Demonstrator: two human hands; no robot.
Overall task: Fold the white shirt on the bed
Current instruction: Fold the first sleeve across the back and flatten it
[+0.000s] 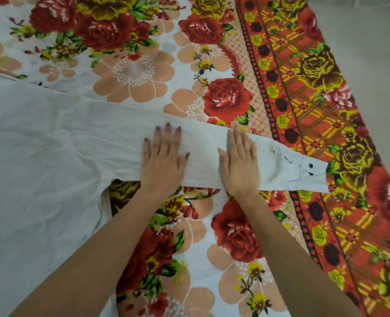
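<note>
**foldnerd:** The white shirt (40, 156) lies spread on the bed. Its body is off to the person's left and runs out of view. One long sleeve (203, 143) stretches right across the flowered bedsheet (132, 72), and the buttoned cuff (313, 177) sits on the sheet's red border. Nothing looks folded yet, so this is probably the smoothing stage.

**creasewatch:** And the hands?

**foldnerd:** Both flat on the sleeve, side by side. The left hand (162, 161) is palm down mid-sleeve, fingers straight and a bit spread. The right hand (241, 165) presses the same way just beside it, nearer the cuff. Neither one grips or pinches any cloth.

**creasewatch:** That's the risk, tbh. Flat palms can drag thin fabric, so a push toward the cuff may bunch it up ahead of the hand instead of flattening it. There are also wrinkles in the body near the armpit. Folding the sleeve over those would likely lock them in.

**foldnerd:** Yep. The sheet underneath is loose cloth too, so it could creep along with the shirt and skew the fold line. And the cuff end points toward the side where the pale floor (372, 53) shows, so a hard sweep might send it over the edge.
</note>
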